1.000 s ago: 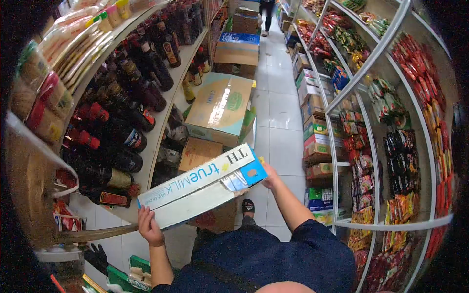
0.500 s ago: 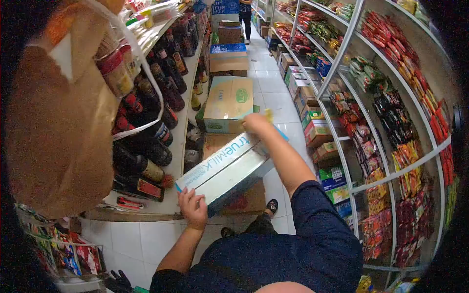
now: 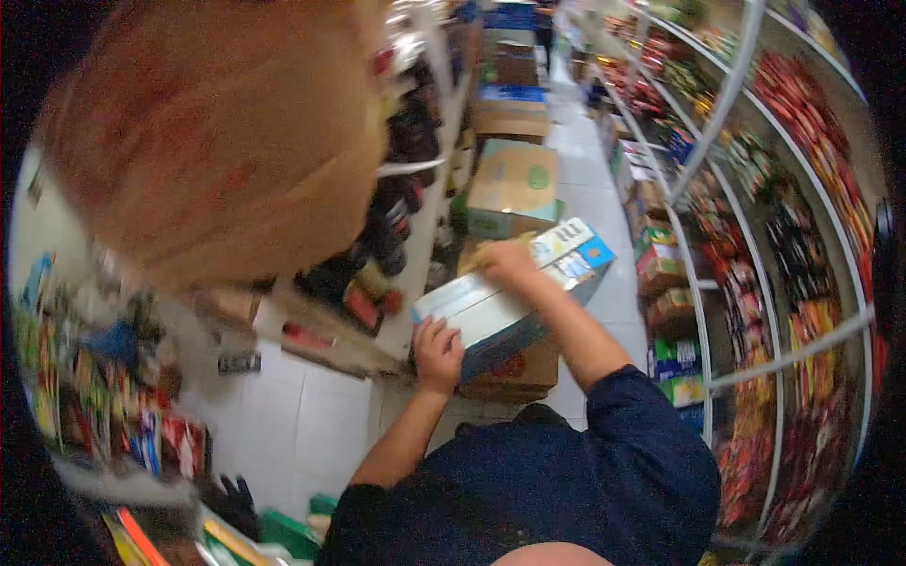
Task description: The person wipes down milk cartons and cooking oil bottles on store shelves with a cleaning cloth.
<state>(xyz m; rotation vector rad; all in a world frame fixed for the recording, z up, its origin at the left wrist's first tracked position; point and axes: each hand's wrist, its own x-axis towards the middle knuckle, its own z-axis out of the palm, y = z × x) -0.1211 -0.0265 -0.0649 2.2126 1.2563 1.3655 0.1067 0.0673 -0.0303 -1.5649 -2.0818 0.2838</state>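
A white and blue milk carton (image 3: 486,325) is tilted in front of me, above a brown cardboard box (image 3: 514,373). My left hand (image 3: 440,354) grips its near left end, fingers bent over the top edge. My right hand (image 3: 512,268) presses on the middle of the carton's top, its fingers closed on a small yellow cloth (image 3: 479,255). Most of that cloth is hidden under the hand, and motion blurs it. The printed lettering shows only partly around my right hand.
More boxes, a tan carton (image 3: 514,179) first, line the aisle ahead. Bottles (image 3: 401,203) stand on the left shelf, beneath a large brown paper-like bundle (image 3: 217,141). Metal racks of snack packets (image 3: 746,292) run along the right. A person (image 3: 545,33) stands far down the aisle.
My right hand has slid with the yellow cloth from the carton's far right end to its middle. The left hand keeps its hold. My view has swung to the left.
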